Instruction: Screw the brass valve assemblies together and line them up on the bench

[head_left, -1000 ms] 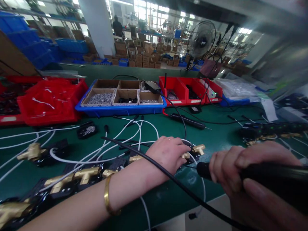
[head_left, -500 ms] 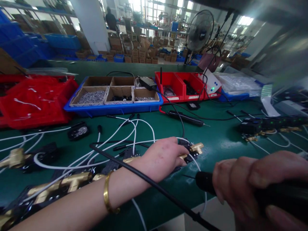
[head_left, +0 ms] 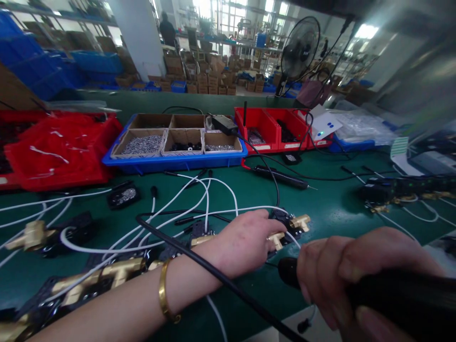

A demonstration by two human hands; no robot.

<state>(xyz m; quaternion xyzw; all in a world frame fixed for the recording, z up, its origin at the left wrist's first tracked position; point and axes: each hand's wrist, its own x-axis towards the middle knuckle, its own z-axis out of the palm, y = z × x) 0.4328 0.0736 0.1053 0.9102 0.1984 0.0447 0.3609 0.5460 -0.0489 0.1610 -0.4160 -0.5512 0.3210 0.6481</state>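
Observation:
My left hand, with a gold bangle on its wrist, reaches over a row of black parts with brass fittings. Its fingers close round the black assembly with the brass fitting near the middle right. Just beyond stands another brass fitting. My right hand is wrapped round a black electric screwdriver, whose thin bit points left, close under my left fingers. A black cable crosses over my left forearm. White cables run from the assemblies.
A blue tray of screws and small parts stands behind, with red bins to its right and a red bin to its left. A second screwdriver lies behind my hands. More black assemblies line the right side.
My right hand has moved left with the screwdriver, bringing its bit nearer my left fingers. The view has shifted slightly, and more of the brass fitting shows by my left hand.

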